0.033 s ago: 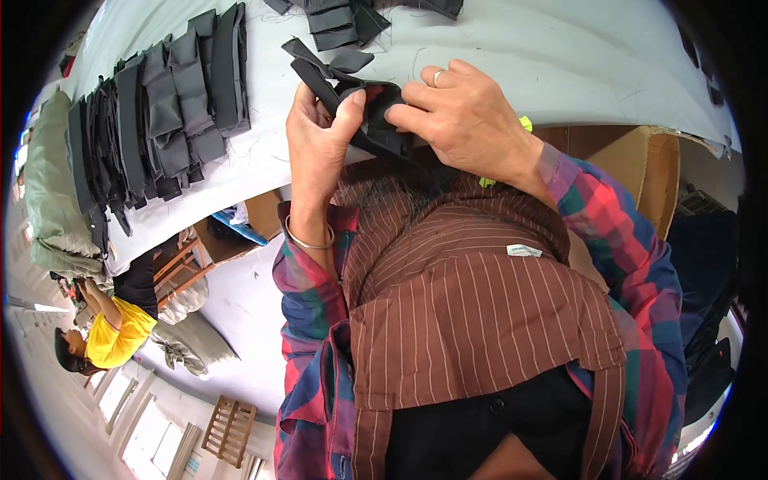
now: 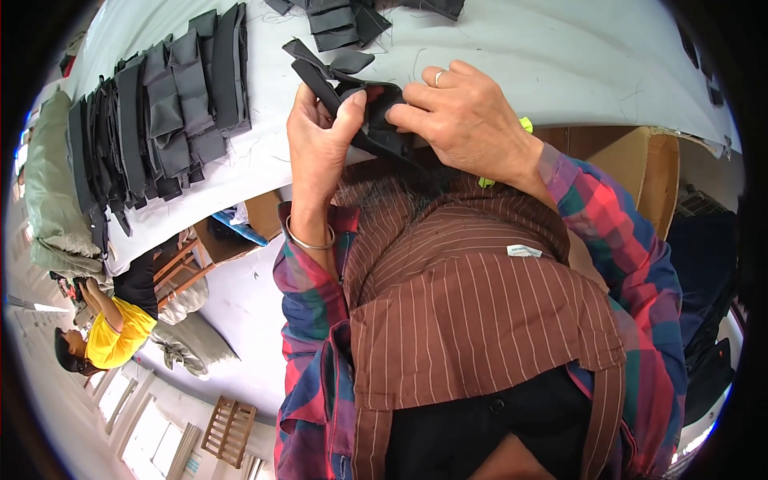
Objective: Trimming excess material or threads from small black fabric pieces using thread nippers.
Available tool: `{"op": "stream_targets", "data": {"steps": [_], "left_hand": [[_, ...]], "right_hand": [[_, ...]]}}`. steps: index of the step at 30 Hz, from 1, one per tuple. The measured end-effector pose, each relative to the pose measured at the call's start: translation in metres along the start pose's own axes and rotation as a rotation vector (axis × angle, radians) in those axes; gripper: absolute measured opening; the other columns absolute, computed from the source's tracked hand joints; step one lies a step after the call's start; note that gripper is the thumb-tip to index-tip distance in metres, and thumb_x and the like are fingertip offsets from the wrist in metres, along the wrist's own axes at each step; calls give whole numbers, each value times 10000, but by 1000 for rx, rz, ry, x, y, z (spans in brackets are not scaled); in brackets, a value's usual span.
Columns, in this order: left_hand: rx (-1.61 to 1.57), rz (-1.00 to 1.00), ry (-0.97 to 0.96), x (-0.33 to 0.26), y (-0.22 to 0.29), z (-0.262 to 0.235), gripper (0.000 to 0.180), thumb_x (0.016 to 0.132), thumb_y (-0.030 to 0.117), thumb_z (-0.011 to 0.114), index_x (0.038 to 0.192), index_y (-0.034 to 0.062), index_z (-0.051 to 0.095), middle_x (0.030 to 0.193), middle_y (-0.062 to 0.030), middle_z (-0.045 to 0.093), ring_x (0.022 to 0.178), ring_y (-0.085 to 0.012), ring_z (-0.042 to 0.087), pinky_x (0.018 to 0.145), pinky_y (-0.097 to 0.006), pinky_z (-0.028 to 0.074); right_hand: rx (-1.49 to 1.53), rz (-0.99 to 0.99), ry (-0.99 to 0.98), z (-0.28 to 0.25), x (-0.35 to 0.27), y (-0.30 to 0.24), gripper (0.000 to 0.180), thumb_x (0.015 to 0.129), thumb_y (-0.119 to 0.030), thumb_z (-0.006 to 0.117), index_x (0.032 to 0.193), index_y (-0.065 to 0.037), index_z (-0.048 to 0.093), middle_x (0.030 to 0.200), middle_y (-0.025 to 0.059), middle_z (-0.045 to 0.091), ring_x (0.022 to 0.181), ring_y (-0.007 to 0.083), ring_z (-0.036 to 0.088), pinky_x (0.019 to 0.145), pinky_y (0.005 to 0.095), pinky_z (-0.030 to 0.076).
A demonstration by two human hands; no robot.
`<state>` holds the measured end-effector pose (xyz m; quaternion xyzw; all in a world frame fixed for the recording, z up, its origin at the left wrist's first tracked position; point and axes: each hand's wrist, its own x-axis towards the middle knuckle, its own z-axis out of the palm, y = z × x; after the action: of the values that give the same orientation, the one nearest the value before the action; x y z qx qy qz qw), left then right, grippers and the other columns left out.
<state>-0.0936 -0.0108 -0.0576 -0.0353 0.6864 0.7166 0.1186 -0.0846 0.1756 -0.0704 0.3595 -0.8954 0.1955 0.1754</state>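
A folded black fabric piece (image 2: 382, 128) is held up at the near edge of the white-covered table (image 2: 512, 48). My left hand (image 2: 320, 132) grips its left side, with the thumb on top and the fingers mostly behind the cloth. On the right side my right hand (image 2: 464, 120) pinches the same piece between thumb and bent fingers; a ring shows on one finger. The cloth's folds hide what lies between the fingertips. Its lower end hangs over my brown striped apron (image 2: 480, 320), where loose dark threads (image 2: 416, 192) lie.
Rows of black fabric strips (image 2: 160, 104) lie at the table's left, with more black pieces (image 2: 332, 24) at the far edge. Cardboard boxes (image 2: 660, 176) stand below the table. A person in a yellow shirt (image 2: 120, 332) works at far left, near a stuffed sack (image 2: 60, 192).
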Motion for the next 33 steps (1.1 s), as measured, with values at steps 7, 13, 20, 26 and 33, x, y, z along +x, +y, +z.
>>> {"op": "stream_targets", "data": {"steps": [7,13,20,26,33], "left_hand": [[21,-9,13,1,-3,-2,309,848,108,645,1089,-43,525,968,-91,650,846,-101,600,766,-232,491],[41,-25,21,2,-4,-5,299,839,100,646,1082,-31,531,938,-60,636,832,-90,588,746,-222,482],[-18,-27,23,0,-3,-2,288,838,70,636,1086,-33,530,948,-63,632,830,-91,586,752,-221,479],[-32,-23,-4,3,-5,-2,289,834,54,627,1091,-35,529,965,-76,642,839,-95,596,752,-223,486],[-25,-29,-1,3,-2,-1,295,832,61,630,1091,-33,528,948,-68,642,828,-88,587,734,-217,482]], "right_hand": [[44,32,-7,5,-1,0,45,733,-108,590,761,-136,612,666,-26,503,690,148,525,605,299,398],[61,38,-6,5,1,0,53,727,-111,587,767,-136,613,664,-24,499,694,149,523,610,301,394],[50,36,-19,2,-4,-1,142,706,-188,695,823,-127,643,711,-21,525,693,157,512,596,300,368],[43,38,-9,1,-3,-3,148,707,-188,696,834,-125,651,711,-15,519,686,159,510,588,294,367],[51,54,17,0,-5,-2,165,701,-186,697,851,-125,659,723,-19,525,682,155,502,587,291,366]]}}
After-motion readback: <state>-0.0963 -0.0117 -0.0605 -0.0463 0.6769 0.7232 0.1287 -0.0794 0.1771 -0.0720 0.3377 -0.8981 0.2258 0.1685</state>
